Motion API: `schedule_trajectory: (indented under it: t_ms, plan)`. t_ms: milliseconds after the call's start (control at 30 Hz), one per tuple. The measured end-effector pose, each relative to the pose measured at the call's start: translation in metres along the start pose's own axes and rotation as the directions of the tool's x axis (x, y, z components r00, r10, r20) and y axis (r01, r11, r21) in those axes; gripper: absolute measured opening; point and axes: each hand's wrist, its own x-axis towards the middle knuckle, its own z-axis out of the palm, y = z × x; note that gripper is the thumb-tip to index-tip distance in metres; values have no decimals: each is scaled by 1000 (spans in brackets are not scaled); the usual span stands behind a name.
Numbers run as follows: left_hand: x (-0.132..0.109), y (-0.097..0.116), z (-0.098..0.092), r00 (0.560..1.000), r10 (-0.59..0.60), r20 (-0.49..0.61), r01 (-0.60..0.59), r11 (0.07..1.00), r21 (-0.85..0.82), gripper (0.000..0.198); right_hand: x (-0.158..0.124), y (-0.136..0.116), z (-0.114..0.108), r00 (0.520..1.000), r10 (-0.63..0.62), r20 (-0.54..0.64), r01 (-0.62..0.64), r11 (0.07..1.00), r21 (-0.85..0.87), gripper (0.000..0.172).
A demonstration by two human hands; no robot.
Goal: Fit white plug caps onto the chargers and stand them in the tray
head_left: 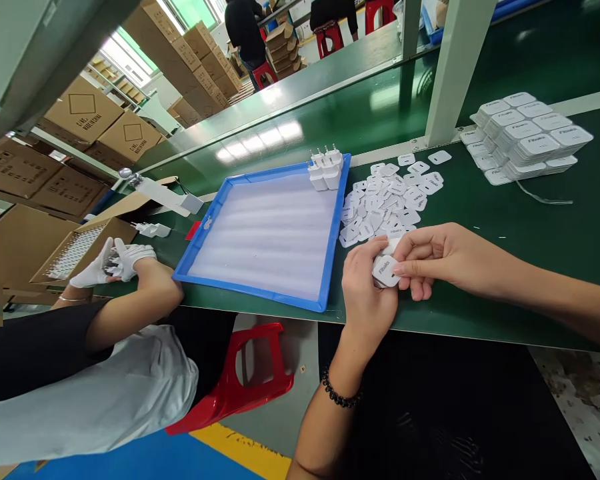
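Observation:
My left hand (366, 293) and my right hand (437, 257) meet at the near edge of the green bench, both gripping one small white plug adapter (385, 270) with a printed face. Just beyond them lies a loose heap of white labelled pieces (387, 197). To the left sits a blue tray (220, 280) lined with white foam, with a few white adapters (326, 168) standing upright in its far right corner.
Bundled stacks of white pieces (527, 137) sit at the far right by a white post (453, 73). A co-worker's gloved hands (114, 261) work over a cardboard box (77, 250) at left. A red stool (240, 377) stands below. Cartons are stacked behind.

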Motion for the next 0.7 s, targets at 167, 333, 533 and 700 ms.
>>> schedule_trajectory:
  t_ms: [167,333,533,700]
  plan:
    - [0,0,1,1000,6,-1,-6,1000,20,31,0,5,2,998,-60,-22,59,998,-29,23]
    - [0,2,0,1000,-20,-2,20,999,36,33,-1,5,5,996,-76,-55,76,997,-15,27]
    - [-4,0,0,998,-57,28,57,998,3,48,-2,2,5,998,-34,-61,33,999,-15,26]
    - [-5,-2,1,997,-49,67,50,999,-13,60,-2,3,3,999,-16,-50,17,1000,23,27]
